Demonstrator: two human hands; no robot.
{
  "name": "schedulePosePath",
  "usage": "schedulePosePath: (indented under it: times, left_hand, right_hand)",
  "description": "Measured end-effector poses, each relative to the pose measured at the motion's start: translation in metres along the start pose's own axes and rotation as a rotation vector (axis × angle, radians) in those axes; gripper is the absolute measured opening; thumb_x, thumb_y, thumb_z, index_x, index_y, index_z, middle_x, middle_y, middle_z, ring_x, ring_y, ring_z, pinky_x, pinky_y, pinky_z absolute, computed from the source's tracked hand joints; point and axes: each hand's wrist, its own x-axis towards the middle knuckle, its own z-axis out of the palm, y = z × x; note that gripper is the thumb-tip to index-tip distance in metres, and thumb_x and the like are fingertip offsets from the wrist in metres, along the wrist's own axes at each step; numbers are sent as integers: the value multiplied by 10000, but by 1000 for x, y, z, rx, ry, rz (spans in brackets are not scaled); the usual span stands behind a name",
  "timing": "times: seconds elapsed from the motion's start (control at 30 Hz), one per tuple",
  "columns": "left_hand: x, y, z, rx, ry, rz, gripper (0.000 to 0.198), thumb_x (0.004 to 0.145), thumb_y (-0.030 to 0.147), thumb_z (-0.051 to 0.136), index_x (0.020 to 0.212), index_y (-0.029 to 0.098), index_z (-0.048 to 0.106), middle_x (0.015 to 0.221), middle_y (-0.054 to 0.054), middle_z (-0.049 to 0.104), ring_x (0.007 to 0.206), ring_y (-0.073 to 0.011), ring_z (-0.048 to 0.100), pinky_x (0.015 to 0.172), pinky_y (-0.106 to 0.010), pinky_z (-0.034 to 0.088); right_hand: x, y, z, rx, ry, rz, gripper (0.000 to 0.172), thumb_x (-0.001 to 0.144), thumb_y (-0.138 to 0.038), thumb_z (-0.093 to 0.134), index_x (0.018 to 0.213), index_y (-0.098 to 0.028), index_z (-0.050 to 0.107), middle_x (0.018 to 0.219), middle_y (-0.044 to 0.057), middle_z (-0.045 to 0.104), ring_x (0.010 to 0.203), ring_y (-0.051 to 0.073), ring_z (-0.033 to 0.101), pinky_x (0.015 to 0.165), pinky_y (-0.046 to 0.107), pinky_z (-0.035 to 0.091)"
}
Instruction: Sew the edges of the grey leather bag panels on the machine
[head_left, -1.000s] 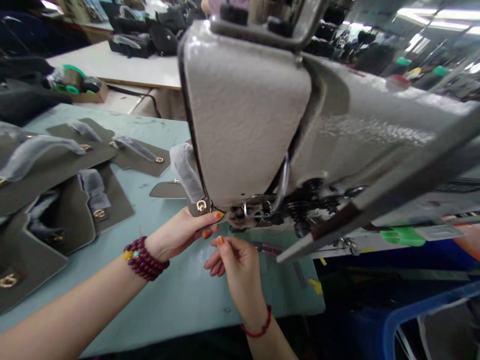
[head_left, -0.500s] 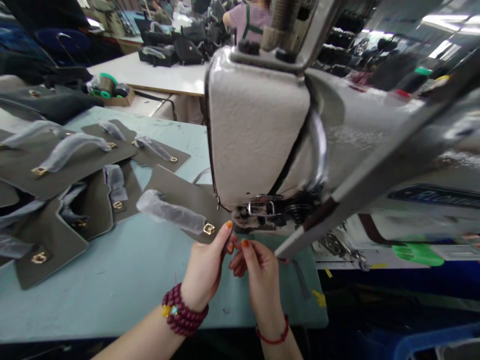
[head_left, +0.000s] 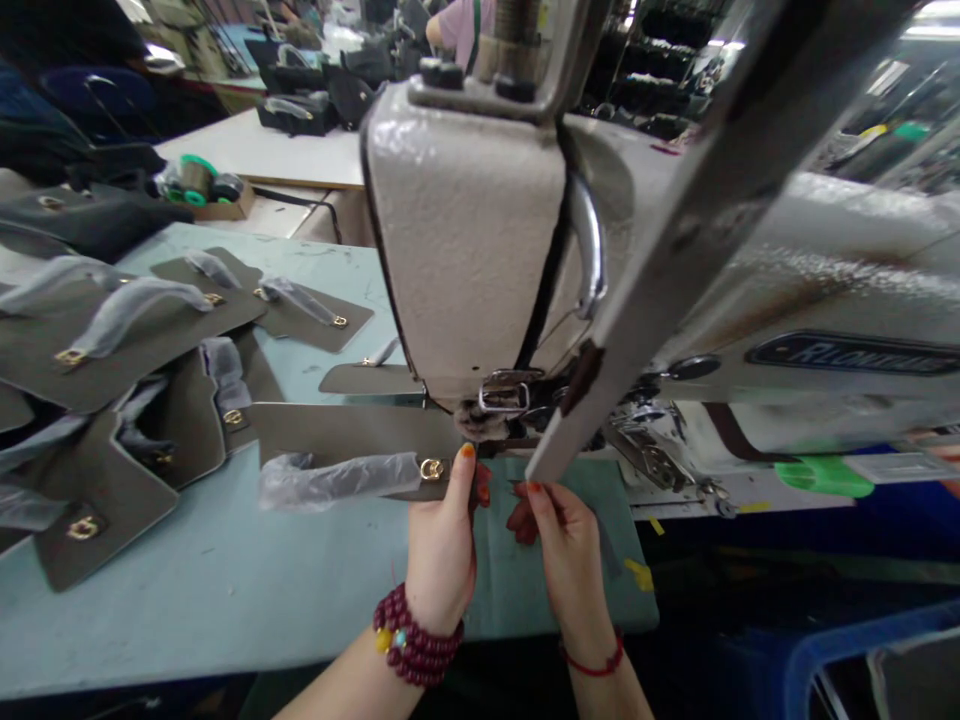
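My left hand is closed on the right end of a grey-brown bag panel, thumb on top and fingers beneath. The panel lies lengthwise, its right end near the sewing machine's presser foot area. Along it runs a carry handle in clear plastic wrap, joined to a gold metal fitting beside my thumb. Right of the panel and apart from it, my right hand pinches thumb against fingers. What sits in that pinch, if anything, is too small to make out.
A white sewing machine head rises over the blue-green table. A grey bar slants down just above my right hand. More panels with wrapped handles are heaped at left. Thread spools stand behind; a blue bin is at lower right.
The panel has turned from slanting to nearly level, with my left hand still on its right end. My right hand has moved right, away from my left. The view has shifted slightly.
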Motion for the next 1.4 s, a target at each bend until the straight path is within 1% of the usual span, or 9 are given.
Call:
schedulePosePath:
  times: [0.2,0.37,0.43,0.57,0.67,0.77,0.9,1.2,1.4]
  left_hand:
    - [-11,-10,-17,-61,-125,-198,358,737,497,771,823,169,657,818,-30,660,718,-148,564,653,-258,457]
    - [-37,6,-80,339,-590,-431,489,703,645,726,895,196,723,712,-74,688,496,-145,532,441,-258,416]
    - [-22,39,-103,569,-556,-184,400,789,604,655,975,259,733,779,-76,721,529,-175,574,485,-294,476]
    - [63,107,-106,1090,-420,688,264,845,431,620,1083,339,688,1109,-54,715,923,-291,652,888,-447,520]
    - [132,115,-79,1437,-661,1073,413,823,277,595,1226,217,659,1319,-147,626,1198,-372,562,1042,-547,423]
    - [173,97,-57,1503,-708,1152,416,790,191,617,1199,215,687,1425,-135,561,1390,-369,401,1128,-544,343]
    - [188,89,-60,1498,-554,1162,383,924,159,418,1213,121,667,1281,-162,666,1259,-301,558,1074,-453,427]
    - [165,114,-121,1601,-323,1234,414,969,199,368,1310,125,593,1284,-167,664,1138,-323,630,905,-432,506]
    - [144,132,-119,1764,-230,1367,332,982,257,404,1167,139,654,1185,-147,682,1030,-330,616,791,-407,487]
  right_hand:
    - [-3,22,-31,-346,125,-158,272,968,-360,534,962,-151,708,827,80,734,733,202,689,661,284,528]
    - [-1,29,-41,-757,114,-381,220,954,-201,526,1063,-167,714,1058,108,704,986,246,640,884,377,514]
    - [3,32,-38,-949,76,-391,231,929,-161,564,1112,-161,706,1107,114,690,1022,270,617,912,410,499]
    - [12,45,-31,-1191,42,-414,225,930,-147,576,1100,-191,716,1096,114,690,1006,282,617,876,419,495]
    - [12,50,-36,-1156,60,-455,244,956,-121,486,998,-179,719,1033,116,708,978,275,645,865,411,500]
    - [2,38,-44,-999,142,-416,325,999,-144,356,950,-152,677,852,97,722,774,218,696,701,318,546]
    - [-21,-7,-28,-859,207,-420,308,1026,-332,376,1015,-186,647,781,70,737,662,204,721,569,263,542]
    - [8,-83,94,-1304,-2,-280,95,945,-265,605,911,-186,645,720,96,746,604,265,730,468,278,421]
    - [16,-92,105,-1318,-70,-204,218,994,-274,511,875,-164,656,697,135,734,641,294,734,492,288,407]
